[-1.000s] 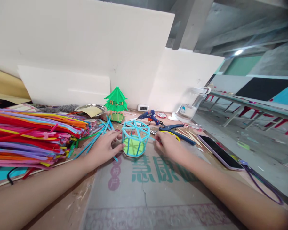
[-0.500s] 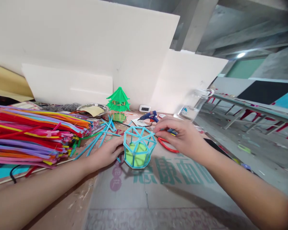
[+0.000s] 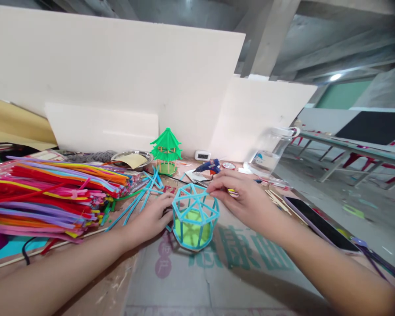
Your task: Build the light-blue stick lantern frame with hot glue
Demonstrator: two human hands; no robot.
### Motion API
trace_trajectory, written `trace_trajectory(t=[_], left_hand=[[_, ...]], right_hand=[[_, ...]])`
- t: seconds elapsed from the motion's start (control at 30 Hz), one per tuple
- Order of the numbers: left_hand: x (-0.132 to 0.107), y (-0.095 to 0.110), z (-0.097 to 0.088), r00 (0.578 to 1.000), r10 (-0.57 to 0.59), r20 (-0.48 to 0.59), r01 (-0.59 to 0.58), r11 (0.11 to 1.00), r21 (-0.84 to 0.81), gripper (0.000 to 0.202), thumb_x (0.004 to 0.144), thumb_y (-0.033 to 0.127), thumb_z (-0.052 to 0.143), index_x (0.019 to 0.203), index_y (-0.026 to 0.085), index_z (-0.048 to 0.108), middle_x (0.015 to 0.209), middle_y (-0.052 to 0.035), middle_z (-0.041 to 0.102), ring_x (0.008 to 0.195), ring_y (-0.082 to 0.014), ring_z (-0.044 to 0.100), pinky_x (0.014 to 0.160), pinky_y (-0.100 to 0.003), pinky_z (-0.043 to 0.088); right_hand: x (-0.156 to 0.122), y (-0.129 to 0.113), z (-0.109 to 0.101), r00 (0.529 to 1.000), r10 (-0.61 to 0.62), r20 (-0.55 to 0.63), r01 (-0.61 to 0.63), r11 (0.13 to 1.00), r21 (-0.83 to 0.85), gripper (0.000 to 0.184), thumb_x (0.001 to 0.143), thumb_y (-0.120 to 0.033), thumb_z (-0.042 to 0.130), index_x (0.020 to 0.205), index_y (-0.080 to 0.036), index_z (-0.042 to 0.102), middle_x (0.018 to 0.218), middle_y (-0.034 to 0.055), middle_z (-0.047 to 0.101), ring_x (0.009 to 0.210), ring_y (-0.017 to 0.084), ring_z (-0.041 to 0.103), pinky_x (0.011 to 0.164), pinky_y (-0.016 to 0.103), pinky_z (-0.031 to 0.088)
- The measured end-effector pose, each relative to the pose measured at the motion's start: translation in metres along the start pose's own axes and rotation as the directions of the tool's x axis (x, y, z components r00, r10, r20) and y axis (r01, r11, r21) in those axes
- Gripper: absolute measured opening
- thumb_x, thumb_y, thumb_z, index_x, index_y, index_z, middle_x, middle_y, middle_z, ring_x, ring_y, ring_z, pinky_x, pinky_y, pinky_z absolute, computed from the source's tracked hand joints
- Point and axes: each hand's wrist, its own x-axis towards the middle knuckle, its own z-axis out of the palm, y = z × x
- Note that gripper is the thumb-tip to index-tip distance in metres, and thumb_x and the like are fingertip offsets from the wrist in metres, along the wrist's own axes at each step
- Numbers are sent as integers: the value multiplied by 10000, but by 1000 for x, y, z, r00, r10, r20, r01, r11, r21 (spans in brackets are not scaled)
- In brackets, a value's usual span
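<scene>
Currently, I have the blue frame [image 3: 195,219] in front of the glue gun [image 3: 208,166], the left hand [image 3: 153,215] half-open at the frame's side, the right hand [image 3: 242,199] pinching its top rim.

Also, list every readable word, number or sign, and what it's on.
"康": green, printed sheet; neighbouring green characters partly covered.
"产": purple circle, same sheet; circle above looks like "特", less sharp.
Digital clock: digits too small to read surely.
Jug label: too small.
Red lettering, sheet: mostly hidden.
</scene>
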Motion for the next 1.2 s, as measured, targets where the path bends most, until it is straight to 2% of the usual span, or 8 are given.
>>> trace_trajectory(t=[0.13, 0.27, 0.33, 0.47, 0.73, 0.93, 1.1, 1.2], left_hand=[[2, -1, -9, 996, -20, -86, 21, 1000, 7, 200, 924, 202, 477, 1035, 196, 643, 1172, -84, 594, 1143, -220, 537, 1007, -366, 420], [13, 16, -39, 971, -114, -209, 117, 993, 0, 177, 931, 294, 503, 965, 179, 633, 1009, -53, 615, 976, -197, 578, 876, -323, 451], [18, 33, -56, 973, -161, -164, 161, 987, -16, 227, 935, 361, 503, 910, 179, 636, 894, -25, 629, 844, -179, 587, 757, -294, 453], [23, 69, -78, 996, -68, -54, 73, 994, 81, 291, 935, 408, 517, 863, 196, 702, 847, -9, 641, 839, -167, 585, 756, -273, 426], [23, 81, -68, 999, 24, 25, -31, 932, 361, 273, 958, 326, 499, 823, 177, 683, 809, -22, 631, 844, -178, 570, 742, -279, 387], [16, 68, -61, 1000, 13, -18, -6, 947, 322, 265, 956, 350, 481, 812, 194, 640, 834, -11, 625, 856, -173, 564, 771, -275, 395], [15, 67, -69, 988, -146, -41, 151, 960, 236, 304, 931, 449, 477, 839, 199, 625, 798, -3, 621, 771, -171, 566, 666, -264, 404], [18, 63, -76, 943, -327, 56, 324, 944, 57, 392, 918, 542, 431, 961, 206, 627, 718, 14, 601, 604, -145, 556, 538, -242, 404]], right_hand=[[-9, 3, 4, 1000, -11, -24, 11, 1000, -25, 118, 932, -153, 551, 891, -195, 654, 887, 46, 632, 841, 164, 591, 746, 281, 458], [-11, 7, 0, 999, 6, -32, -7, 999, -40, 119, 933, -149, 545, 870, -193, 636, 850, 40, 620, 811, 161, 578, 718, 274, 447], [-11, 8, -1, 999, 19, -31, -21, 999, -43, 118, 936, -161, 546, 852, -194, 622, 823, 33, 609, 773, 155, 569, 687, 266, 439], [-11, 7, 1, 999, 34, -28, -35, 998, -47, 116, 942, -184, 537, 855, -198, 611, 851, 42, 616, 798, 169, 575, 705, 280, 445], [-11, 4, 3, 998, 40, -51, -42, 999, -30, 97, 946, -195, 544, 886, -204, 620, 877, 33, 628, 843, 163, 582, 746, 276, 442], [-12, 12, 3, 997, 70, -38, -71, 997, -26, 96, 925, -169, 566, 863, -196, 634, 811, 18, 631, 762, 145, 576, 684, 254, 431], [-15, 17, 6, 989, 147, -26, -147, 989, 1, 95, 903, -219, 602, 813, -193, 622, 778, 17, 633, 707, 149, 571, 637, 258, 429], [-15, 19, 4, 990, 135, -29, -135, 991, -2, 107, 915, -203, 569, 820, -193, 618, 789, 21, 636, 708, 147, 570, 636, 257, 427]])
